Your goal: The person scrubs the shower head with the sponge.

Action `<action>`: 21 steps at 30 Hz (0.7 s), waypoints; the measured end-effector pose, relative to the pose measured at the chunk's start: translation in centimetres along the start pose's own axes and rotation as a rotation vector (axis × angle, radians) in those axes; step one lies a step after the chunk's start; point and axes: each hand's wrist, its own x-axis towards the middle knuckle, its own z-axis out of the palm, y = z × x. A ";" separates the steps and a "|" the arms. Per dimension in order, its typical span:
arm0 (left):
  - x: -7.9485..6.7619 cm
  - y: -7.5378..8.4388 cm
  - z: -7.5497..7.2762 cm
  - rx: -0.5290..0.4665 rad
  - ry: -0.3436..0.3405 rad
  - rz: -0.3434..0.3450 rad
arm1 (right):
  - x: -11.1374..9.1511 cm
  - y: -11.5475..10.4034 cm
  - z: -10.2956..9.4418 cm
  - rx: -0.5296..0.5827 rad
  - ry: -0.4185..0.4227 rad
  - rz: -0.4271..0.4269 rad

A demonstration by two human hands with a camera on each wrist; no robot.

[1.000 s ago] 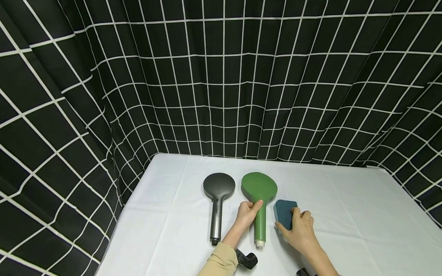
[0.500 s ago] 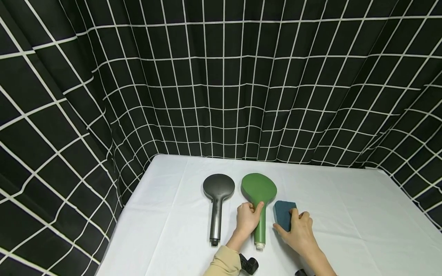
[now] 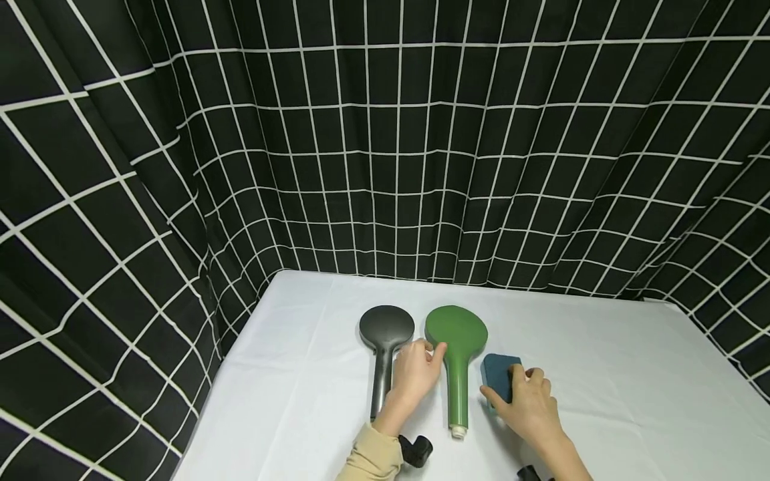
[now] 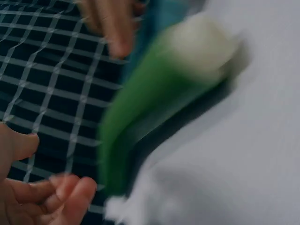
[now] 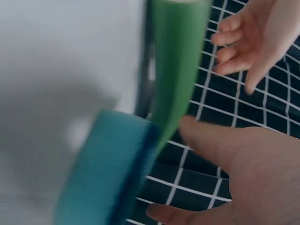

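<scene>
Green shower head point(image 3: 457, 354) lies between hands point(image 3: 414, 373) point(image 3: 531, 409) (thumbs point(image 3: 494, 399) outstretched)

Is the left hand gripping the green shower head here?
No, the right wrist view shows a gap between the left hand and the green shower head.

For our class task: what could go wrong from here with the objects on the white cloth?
The left grip overlaps the dark grey round-headed shower head in the head view, so a careless move might nudge it. The right grip is spread beside the blue rectangular block without pinching it, so a hasty close might miss or push the block toward the smooth green round-headed shower head.
</scene>
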 end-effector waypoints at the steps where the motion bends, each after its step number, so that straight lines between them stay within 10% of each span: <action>1: 0.2 -0.5 -0.9 -0.009 0.029 0.012 | 0.2 -0.2 -0.1 -0.004 0.001 -0.009; 5: 0.5 -3.0 -4.3 -0.025 0.098 -0.010 | 0.6 -0.9 -0.4 -0.019 0.014 -0.039; 9: 0.2 -5.5 -6.0 -0.104 0.009 -0.128 | 0.9 -1.1 -0.3 -0.031 0.022 -0.049; 15: -0.6 -7.4 -5.8 -0.273 -0.216 -0.232 | 0.9 -0.7 0.1 -0.083 -0.072 0.028; 21: -0.6 -8.2 -5.3 -0.353 -0.260 -0.277 | 1.3 -0.6 0.9 -0.042 -0.129 0.046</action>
